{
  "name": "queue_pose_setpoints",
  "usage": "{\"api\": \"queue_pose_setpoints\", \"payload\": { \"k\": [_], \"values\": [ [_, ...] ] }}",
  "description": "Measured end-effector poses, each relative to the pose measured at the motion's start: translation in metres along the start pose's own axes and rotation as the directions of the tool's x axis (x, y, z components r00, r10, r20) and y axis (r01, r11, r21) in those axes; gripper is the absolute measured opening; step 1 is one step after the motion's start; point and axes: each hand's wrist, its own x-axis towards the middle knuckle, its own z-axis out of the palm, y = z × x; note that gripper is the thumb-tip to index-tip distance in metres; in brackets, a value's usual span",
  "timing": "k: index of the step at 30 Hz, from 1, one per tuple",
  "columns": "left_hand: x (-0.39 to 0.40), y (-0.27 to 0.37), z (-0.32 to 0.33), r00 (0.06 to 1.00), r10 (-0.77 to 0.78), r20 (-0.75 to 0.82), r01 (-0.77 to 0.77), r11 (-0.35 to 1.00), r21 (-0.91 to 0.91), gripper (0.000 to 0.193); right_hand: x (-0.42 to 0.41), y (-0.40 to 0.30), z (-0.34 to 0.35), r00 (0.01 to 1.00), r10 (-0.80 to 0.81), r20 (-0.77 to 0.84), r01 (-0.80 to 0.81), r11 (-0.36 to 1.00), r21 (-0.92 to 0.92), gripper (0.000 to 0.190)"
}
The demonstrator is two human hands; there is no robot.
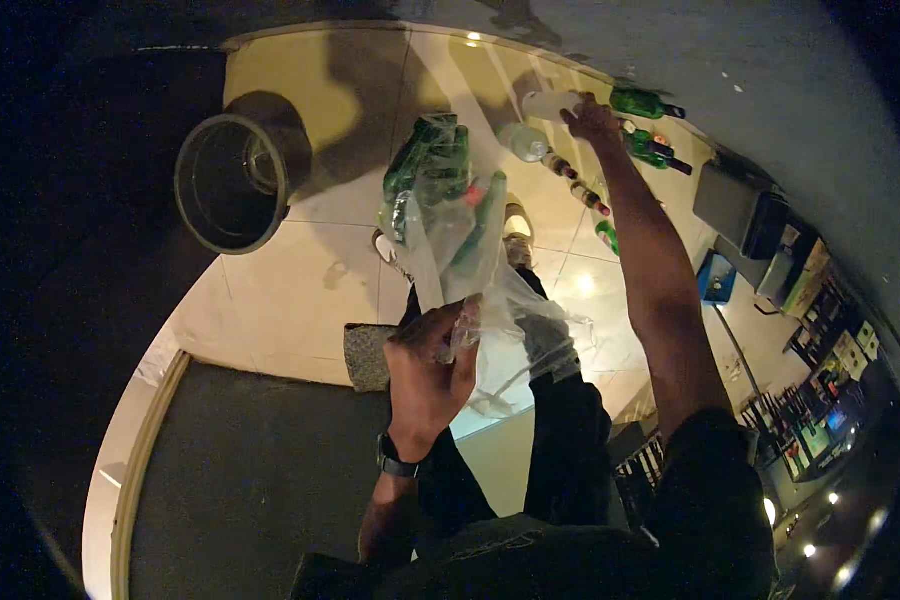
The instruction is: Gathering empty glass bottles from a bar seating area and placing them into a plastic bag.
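My left hand (435,367), with a watch on its wrist, grips the gathered top of a clear plastic bag (457,262). Several green glass bottles (427,161) lie inside the bag, above my shoes on the tiled floor. My right hand (594,120) reaches far forward, its fingers closed around the end of a frosted, whitish bottle (551,105) near the wall. Just beside that is a clear bottle (525,142) with a rounded body. Small dark-necked bottles (589,199) stand or lie nearer to me; which of the two I cannot tell.
A round, open plastic bin (232,184) is at the left. More green bottles (637,103) are along the wall to the right. Farther right are a blue dustpan (717,277) with a long handle and a dark flat box-like object (727,202). A grey mat (262,480) lies at lower left.
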Motion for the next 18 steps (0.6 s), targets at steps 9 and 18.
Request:
{"api": "queue_pose_setpoints", "payload": {
  "k": [9,18],
  "values": [
    [0.009,-0.022,-0.006,0.989,-0.055,-0.138,0.06,0.998,0.031,0.021,-0.035,0.003,-0.07,0.946,-0.267,0.185,0.267,0.963,0.027,0.038],
    [0.039,-0.026,0.009,0.954,-0.049,-0.297,0.013,0.992,-0.123,0.016,-0.194,0.002,-0.397,0.993,-0.116,0.009,0.098,0.879,0.466,0.021]
  ]
}}
